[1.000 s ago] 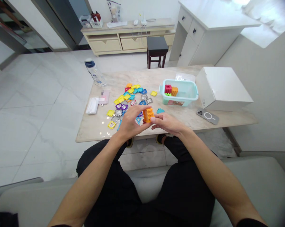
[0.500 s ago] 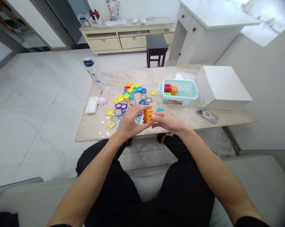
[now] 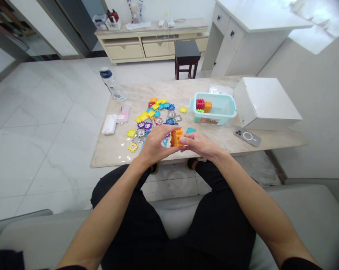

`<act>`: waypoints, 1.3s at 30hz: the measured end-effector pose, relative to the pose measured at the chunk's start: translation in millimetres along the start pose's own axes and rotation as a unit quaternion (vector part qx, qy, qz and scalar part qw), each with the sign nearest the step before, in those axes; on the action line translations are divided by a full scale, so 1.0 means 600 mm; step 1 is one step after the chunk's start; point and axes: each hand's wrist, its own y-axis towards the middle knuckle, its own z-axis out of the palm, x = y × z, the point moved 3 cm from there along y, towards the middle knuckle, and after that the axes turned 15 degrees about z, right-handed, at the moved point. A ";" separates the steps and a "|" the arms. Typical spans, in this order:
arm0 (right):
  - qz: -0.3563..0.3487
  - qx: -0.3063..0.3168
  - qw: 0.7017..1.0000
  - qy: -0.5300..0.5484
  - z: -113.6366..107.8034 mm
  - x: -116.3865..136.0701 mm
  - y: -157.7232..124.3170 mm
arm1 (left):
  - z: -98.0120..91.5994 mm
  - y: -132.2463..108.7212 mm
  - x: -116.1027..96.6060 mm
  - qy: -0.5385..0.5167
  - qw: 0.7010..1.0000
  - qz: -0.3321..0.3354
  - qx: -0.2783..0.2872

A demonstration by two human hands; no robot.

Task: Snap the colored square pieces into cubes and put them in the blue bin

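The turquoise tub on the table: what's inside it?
The tub holds red pieces, orange pieces and something bright green, all toward its left end. The near wall covers whatever lies low behind it, so that can't be seen.

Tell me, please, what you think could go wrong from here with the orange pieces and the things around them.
The orange pieces, pinched between the left grip and the right grip, might slip and scatter near the table's front edge.
Loose tiles lie beside the left grip, so a sideways move might push some away.
The phone lies near the front edge beside the right forearm; an outward sweep could knock it.
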 end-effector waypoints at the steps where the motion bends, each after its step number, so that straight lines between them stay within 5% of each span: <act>1: -0.004 0.001 1.000 -0.007 0.000 0.001 -0.001 | -0.001 0.001 -0.001 0.001 1.000 0.005 -0.004; 12: -0.033 -0.047 0.994 -0.088 -0.001 0.019 -0.012 | 0.003 0.001 -0.005 -0.016 1.000 0.021 -0.003; 39: -0.018 -0.021 0.998 -0.053 -0.006 0.008 0.000 | 0.006 -0.002 -0.003 0.000 0.999 0.035 0.018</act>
